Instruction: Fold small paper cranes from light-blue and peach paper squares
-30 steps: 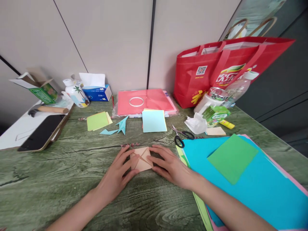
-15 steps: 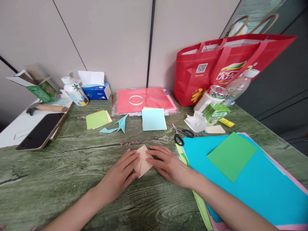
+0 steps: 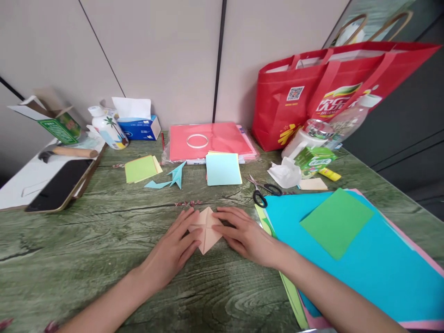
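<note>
A small pale peach sheet of origami paper [image 3: 209, 237], folded into a diamond with creases crossing at its middle, lies on the wooden-look table. On its left side are the fingers and thumb of my left hand [image 3: 175, 245], pinching that edge. My right hand [image 3: 248, 236] holds the right side, its fingertips resting on the paper. Beyond them lies a folded blue paper figure [image 3: 177, 175]. Scissors [image 3: 258, 187] with black handles rest to the right, blades apart.
Light blue paper squares [image 3: 224, 169] and green ones [image 3: 140, 169] lie farther back. Large blue sheets [image 3: 360, 277] with a green square [image 3: 337, 223] cover the right. A red bag [image 3: 291, 101], tissue box [image 3: 138, 127], bottle [image 3: 108, 129], phone [image 3: 58, 186] and hammer [image 3: 69, 151] stand around.
The left flap of the peach paper now lies spread out, giving a wider diamond. My left fingers have shifted slightly up and left; the right hand stays nearly in place. The view has tilted slightly.
</note>
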Tool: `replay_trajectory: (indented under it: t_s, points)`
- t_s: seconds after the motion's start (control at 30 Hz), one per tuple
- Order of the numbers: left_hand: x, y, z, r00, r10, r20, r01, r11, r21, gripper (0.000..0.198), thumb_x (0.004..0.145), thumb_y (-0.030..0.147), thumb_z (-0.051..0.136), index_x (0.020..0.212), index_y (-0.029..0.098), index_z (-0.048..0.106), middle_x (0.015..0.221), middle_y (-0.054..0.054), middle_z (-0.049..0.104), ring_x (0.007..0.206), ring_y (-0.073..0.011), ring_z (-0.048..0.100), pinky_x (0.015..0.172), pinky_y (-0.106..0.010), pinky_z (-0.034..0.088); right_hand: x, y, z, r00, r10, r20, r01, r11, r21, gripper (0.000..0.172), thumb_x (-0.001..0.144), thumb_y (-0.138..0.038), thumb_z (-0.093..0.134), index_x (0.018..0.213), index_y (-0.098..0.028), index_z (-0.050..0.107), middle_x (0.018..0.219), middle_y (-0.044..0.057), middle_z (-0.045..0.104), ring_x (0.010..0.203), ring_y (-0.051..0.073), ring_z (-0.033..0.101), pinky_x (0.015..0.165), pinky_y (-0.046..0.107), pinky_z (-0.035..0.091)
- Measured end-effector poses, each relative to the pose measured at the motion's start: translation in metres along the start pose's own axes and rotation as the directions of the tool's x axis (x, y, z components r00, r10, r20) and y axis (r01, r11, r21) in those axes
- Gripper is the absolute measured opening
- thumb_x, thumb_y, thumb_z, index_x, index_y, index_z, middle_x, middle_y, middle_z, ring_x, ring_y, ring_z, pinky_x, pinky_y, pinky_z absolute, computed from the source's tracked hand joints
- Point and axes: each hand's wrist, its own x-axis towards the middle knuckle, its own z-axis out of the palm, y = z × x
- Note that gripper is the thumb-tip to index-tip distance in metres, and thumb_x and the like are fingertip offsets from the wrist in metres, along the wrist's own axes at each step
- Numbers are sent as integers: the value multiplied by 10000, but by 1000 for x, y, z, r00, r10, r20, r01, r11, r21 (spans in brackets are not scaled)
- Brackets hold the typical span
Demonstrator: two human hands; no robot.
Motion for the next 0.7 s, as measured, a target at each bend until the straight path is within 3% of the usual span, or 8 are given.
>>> replay_trajectory:
  t_s: [0.2, 0.4, 0.6, 0.7]
  points:
    - [-3, -2, 1, 997, 55, 46, -56, 998, 17, 396, 897, 155, 433, 1291, 161, 397, 1278, -110, 538, 1291, -233, 348, 997, -460, 423, -1, 0, 2, 1000, -2, -10, 2, 1000, -7, 377, 816, -85, 496, 1172, -206, 535, 1240, 115, 520, 1243, 242, 382, 965, 484, 396]
    - [-3, 0, -4, 995, 81, 63, -76, 994, -78, 277, 885, 100, 434, 1143, 134, 529, 1217, -129, 569, 1273, -231, 372, 921, -369, 500, 3, -3, 4, 999, -26, -22, 25, 998, -57, 298, 849, -157, 509, 1137, -209, 563, 1191, 119, 545, 1219, 247, 401, 953, 466, 401]
    - [0, 3, -6, 996, -21, -84, 5, 983, -182, 170, 837, 93, 516, 973, 179, 574, 1208, -131, 540, 1134, -232, 484, 878, -411, 494, 1, -5, 11, 996, 46, -81, -47, 999, -4, 267, 854, -226, 521, 1116, -177, 525, 1220, 148, 519, 1141, 249, 467, 905, 452, 431]
    - [1, 3, -4, 987, -74, -142, 38, 970, -238, 194, 821, 88, 538, 980, 191, 576, 1244, -141, 492, 1019, -200, 536, 788, -360, 520, 1, -7, 11, 990, 120, -78, -113, 990, 83, 132, 835, -214, 551, 960, -173, 548, 1162, 128, 551, 1078, 236, 502, 874, 419, 445]
